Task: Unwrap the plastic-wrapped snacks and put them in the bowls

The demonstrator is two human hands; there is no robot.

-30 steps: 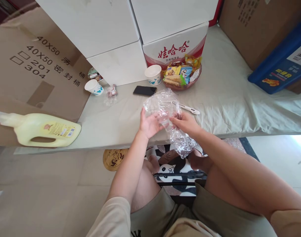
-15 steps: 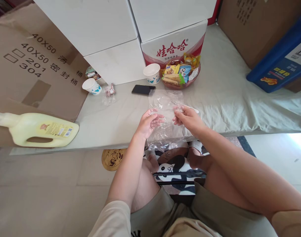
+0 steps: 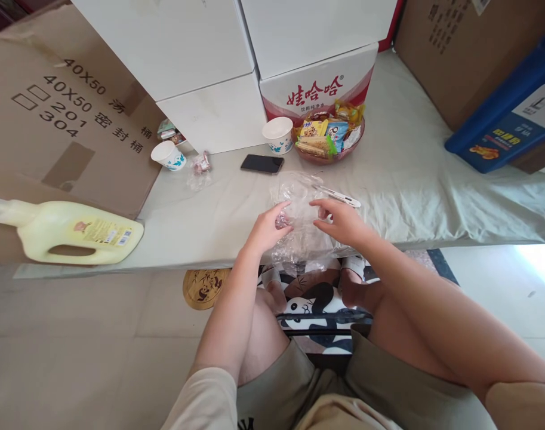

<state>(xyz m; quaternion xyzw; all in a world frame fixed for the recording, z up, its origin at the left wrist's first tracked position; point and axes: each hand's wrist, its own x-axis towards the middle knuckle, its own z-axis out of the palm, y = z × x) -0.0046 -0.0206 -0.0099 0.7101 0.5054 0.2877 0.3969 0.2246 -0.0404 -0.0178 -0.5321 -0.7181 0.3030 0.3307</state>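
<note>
One long tabletop (image 3: 402, 203): it has a pale cloth on it, with lots of wrinkles on the right.
Big brown box (image 3: 102, 149): it is at the left, with black numbers and words on its side.
White boxes (image 3: 174, 48): they are piled up at the back, and the low one on the right has big red writing.
Blue jug (image 3: 491, 134): it is at the far right, in front of another brown box (image 3: 469, 60).
Yellow bottle (image 3: 75, 234): it is at the front left, beside the big brown box.
Clear plastic (image 3: 303, 248): it is thin and crinkly, and lies in the middle of the tabletop, down to the front edge.
Bowl (image 3: 330, 157): it is see-through and reddish, full of snacks (image 3: 319, 134).
Left hand (image 3: 268, 228): over the clear plastic, thumb and pointing finger apart; I cannot tell if the other fingers touch it.
Right hand (image 3: 342, 224): across from the left hand, well away from touching it, thumb and pointing finger apart too.
Paper cups (image 3: 278, 137): one is just beside the bowl, one near the big brown box.
Black phone (image 3: 262, 164): it lies flat, behind the clear plastic.
White tool (image 3: 339, 194): it is thin, just behind the right hand.
Little packet (image 3: 201, 163): it lies near the left cup.
</note>
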